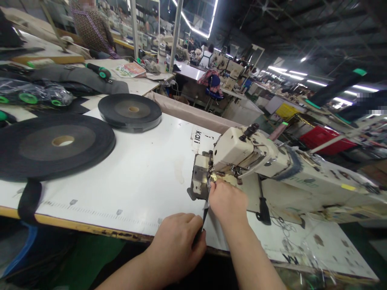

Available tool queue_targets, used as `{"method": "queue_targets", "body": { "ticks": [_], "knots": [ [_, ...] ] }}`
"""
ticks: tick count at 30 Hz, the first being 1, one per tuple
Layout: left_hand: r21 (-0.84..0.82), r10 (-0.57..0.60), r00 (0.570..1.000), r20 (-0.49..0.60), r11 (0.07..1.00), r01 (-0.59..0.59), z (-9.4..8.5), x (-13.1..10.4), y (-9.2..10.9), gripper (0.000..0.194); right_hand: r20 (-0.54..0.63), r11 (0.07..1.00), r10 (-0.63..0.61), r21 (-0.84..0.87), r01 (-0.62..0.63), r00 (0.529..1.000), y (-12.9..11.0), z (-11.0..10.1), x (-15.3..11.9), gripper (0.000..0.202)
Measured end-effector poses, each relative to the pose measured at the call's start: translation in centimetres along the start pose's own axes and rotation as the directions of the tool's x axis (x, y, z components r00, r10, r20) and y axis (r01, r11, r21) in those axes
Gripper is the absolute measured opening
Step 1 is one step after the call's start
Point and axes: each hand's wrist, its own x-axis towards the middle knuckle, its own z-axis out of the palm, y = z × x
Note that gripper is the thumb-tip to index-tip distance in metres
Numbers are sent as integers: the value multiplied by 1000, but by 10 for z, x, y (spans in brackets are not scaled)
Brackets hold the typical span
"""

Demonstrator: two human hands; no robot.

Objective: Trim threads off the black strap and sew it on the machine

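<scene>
Just off centre, at five, the right hand point(228, 201) masks the machine's point(238, 147) needle zone, and what its fingers pinch can't be told! At six, the left hand point(178, 237) swallows the lower end of the strip point(205, 216), and both forearms point(254, 259) run off the bottom. Out at nine, the left edge slices the big roll point(42, 149). Up at ten, a person point(90, 30) loses the head to pixels and the top edge. Past two, spools point(334, 89) smear; past three, the machine's tail leaves frame, its lettering point(304, 181) unreadable.
</scene>
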Motion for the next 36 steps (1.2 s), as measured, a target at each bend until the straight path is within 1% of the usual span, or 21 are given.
{"method": "queue_targets", "body": {
  "ticks": [7,11,17,24,30,36],
  "knots": [
    [-17,-13,1000,13,1000,13,-3,-1,1,9,-17,1000,25,-4,-25,1000,-7,4,0,26],
    [-11,-13,1000,13,1000,13,-2,-2,1,9,-16,999,36,18,-35,999,-4,5,-2,26],
    [-8,-12,1000,10,1000,12,-2,-3,1,9,-10,1000,16,16,-16,1000,0,-1,-8,25],
    [-11,-3,1000,-6,1000,3,-2,0,0,10,-20,1000,13,2,-13,1000,-1,0,-5,26],
    [-8,-10,1000,19,1000,10,-3,0,0,9,30,1000,20,11,-20,999,-1,-2,-3,28],
    [-19,-8,1000,27,1000,8,-4,0,1,11,-30,999,26,23,-26,999,-3,-3,-4,24]
  ]
}}
